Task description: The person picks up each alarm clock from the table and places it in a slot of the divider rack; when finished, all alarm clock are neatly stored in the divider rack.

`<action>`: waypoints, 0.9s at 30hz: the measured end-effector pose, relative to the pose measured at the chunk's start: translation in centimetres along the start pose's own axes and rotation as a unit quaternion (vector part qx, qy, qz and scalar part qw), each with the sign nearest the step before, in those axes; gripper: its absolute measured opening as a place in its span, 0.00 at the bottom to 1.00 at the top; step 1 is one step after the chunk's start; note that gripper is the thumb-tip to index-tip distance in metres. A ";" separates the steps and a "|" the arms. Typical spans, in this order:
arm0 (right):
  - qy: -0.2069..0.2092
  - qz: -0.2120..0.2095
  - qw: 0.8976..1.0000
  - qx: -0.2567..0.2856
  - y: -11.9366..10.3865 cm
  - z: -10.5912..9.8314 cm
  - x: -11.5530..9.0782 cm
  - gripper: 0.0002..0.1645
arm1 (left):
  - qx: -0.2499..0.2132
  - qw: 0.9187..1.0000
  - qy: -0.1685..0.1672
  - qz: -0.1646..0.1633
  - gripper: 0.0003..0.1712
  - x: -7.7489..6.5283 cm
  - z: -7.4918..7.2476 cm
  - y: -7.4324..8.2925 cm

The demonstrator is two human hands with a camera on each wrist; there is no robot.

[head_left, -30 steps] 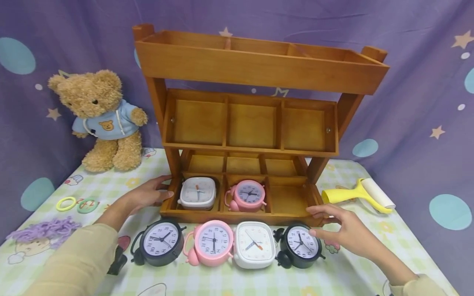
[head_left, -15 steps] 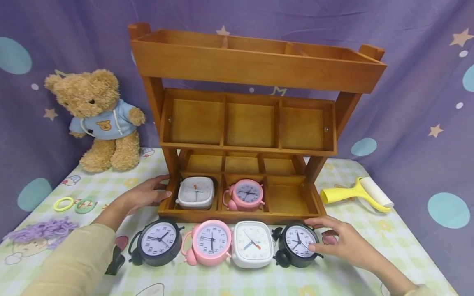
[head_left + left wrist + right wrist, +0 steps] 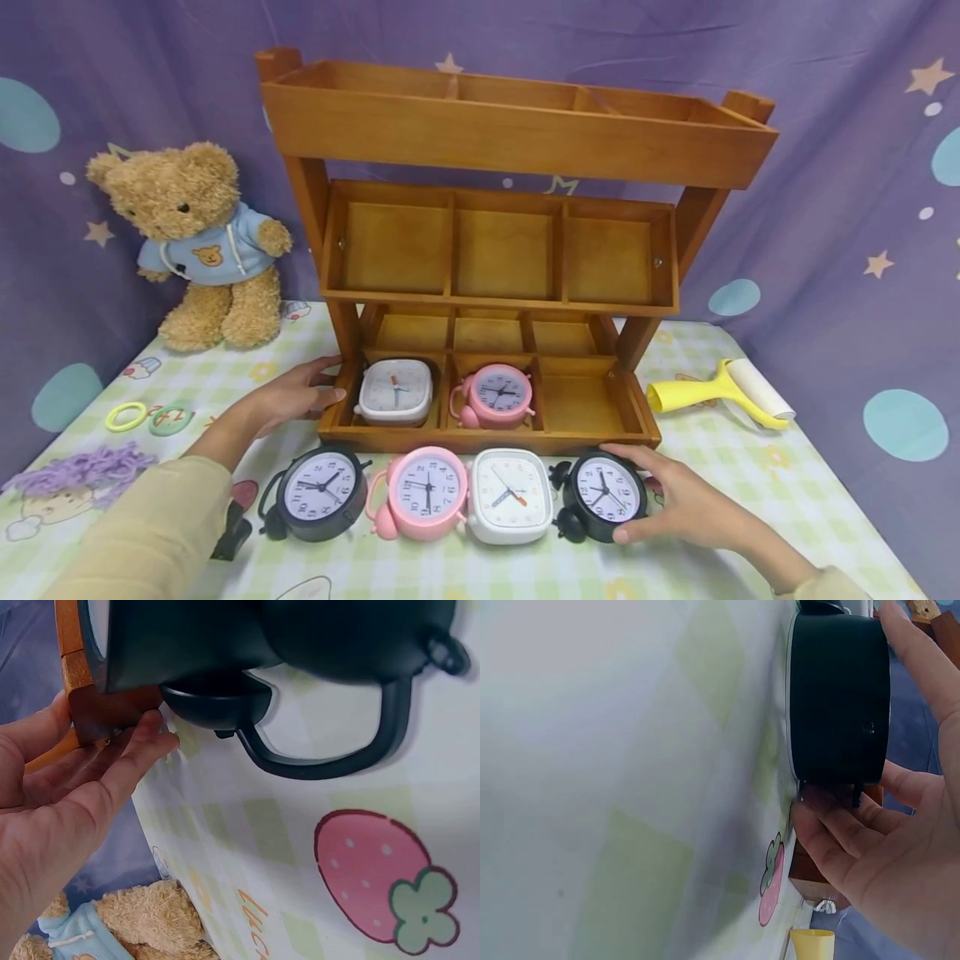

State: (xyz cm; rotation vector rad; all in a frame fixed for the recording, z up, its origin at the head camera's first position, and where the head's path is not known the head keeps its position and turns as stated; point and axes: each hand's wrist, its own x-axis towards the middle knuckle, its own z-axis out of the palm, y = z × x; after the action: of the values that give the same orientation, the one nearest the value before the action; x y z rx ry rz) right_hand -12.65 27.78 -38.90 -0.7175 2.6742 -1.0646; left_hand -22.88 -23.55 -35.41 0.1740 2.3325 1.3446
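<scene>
Black round alarm clock (image 3: 604, 497), lower right of the head view, lying face-up on the bench (image 3: 750, 492) at the right end of a row of four. Right hand (image 3: 678, 502) wraps it: fingers (image 3: 625, 452) curled over its far rim, thumb at the near rim. Right wrist view confirms fingers (image 3: 832, 844) curled round the black case (image 3: 838, 697), clock resting on the cloth.

Left hand (image 3: 292, 396), centre left, rests against the left end of the wooden rack (image 3: 517, 133); fingers (image 3: 124, 761) lie nearly straight and together against the wood, holding nothing.

Step in hand, as judged: grasp on the black clock is closing or just closed; lift not yet begun. Bottom tray holds a white square clock (image 3: 395, 392) in the left compartment and a pink clock (image 3: 495, 393) in the middle one; the right compartment (image 3: 579, 402) is vacant. If the clock goes there, the next move calls for a lift over the tray's front lip, then a short carry away from the person and left.

Edges and room: white clock (image 3: 510, 493) in the row sits just beside the black one, touching or nearly so; its bells point that way. The tray's front edge is close behind the hand. Open bench lies to the right, up to the yellow lint roller (image 3: 723, 392).
</scene>
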 end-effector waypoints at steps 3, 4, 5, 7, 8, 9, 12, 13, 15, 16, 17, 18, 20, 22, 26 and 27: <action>0.005 -0.008 1.000 -0.021 -0.2 0.2 0.1 0.57 | 0.001 1.000 0.000 0.001 0.43 0.0 0.0 0.1; 0.007 -0.012 1.000 -0.027 -0.3 0.3 0.1 0.57 | 0.002 1.000 0.000 0.001 0.43 0.0 0.0 0.1; 0.009 -0.015 0.999 -0.033 -0.3 0.3 0.1 0.57 | 0.002 1.000 0.001 0.001 0.43 0.0 0.0 0.2; 0.011 -0.019 0.999 -0.040 -0.5 0.3 0.2 0.57 | 0.002 1.000 0.001 0.002 0.43 0.0 0.0 0.2; 0.012 -0.020 0.999 -0.044 -0.5 0.3 0.2 0.57 | 0.002 1.000 0.001 0.003 0.43 0.0 0.1 0.2; 0.013 -0.020 0.999 -0.044 -0.5 0.4 0.3 0.57 | 0.001 1.000 0.001 0.003 0.43 0.0 0.1 0.3; 0.014 -0.021 0.999 -0.041 -0.5 0.4 0.4 0.55 | 0.000 1.000 -0.001 0.002 0.43 0.0 0.1 0.3; 0.014 -0.021 0.999 -0.040 -0.5 0.4 0.4 0.55 | 0.000 1.000 -0.001 0.002 0.43 0.0 0.1 0.3; 0.016 -0.022 0.999 -0.039 -0.5 0.5 0.4 0.54 | -0.001 1.000 -0.002 0.001 0.43 0.0 0.0 0.3; 0.016 -0.023 0.999 -0.039 -0.5 0.5 0.5 0.54 | -0.001 1.000 -0.002 0.001 0.43 0.0 0.0 0.3; 0.017 -0.023 0.999 -0.038 -0.5 0.5 0.5 0.54 | -0.002 1.000 -0.002 0.000 0.43 0.0 0.0 0.2; 0.017 -0.024 0.999 -0.037 -0.5 0.5 0.5 0.53 | -0.002 1.000 -0.003 -0.001 0.44 0.0 0.0 0.2; 0.019 -0.028 0.999 -0.037 -0.5 0.5 0.5 0.53 | -0.004 1.000 -0.003 -0.002 0.44 0.0 0.0 0.2; 0.018 -0.034 0.999 -0.028 -0.4 0.4 0.6 0.53 | -0.005 1.000 -0.003 -0.003 0.44 0.0 0.0 0.2; 0.006 -0.045 0.999 0.013 -0.4 -0.1 0.6 0.52 | -0.004 1.000 -0.003 -0.006 0.44 0.0 0.0 0.2; 0.001 -0.046 0.999 0.026 -0.4 -0.3 0.6 0.52 | -0.004 1.000 -0.003 -0.007 0.44 0.0 0.0 0.2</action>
State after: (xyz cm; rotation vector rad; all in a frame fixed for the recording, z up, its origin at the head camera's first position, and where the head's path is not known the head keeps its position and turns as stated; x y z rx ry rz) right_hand -13.08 27.43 -38.39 -0.8360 2.6268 -1.1532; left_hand -22.90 -23.46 -35.24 0.1595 2.3186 1.3454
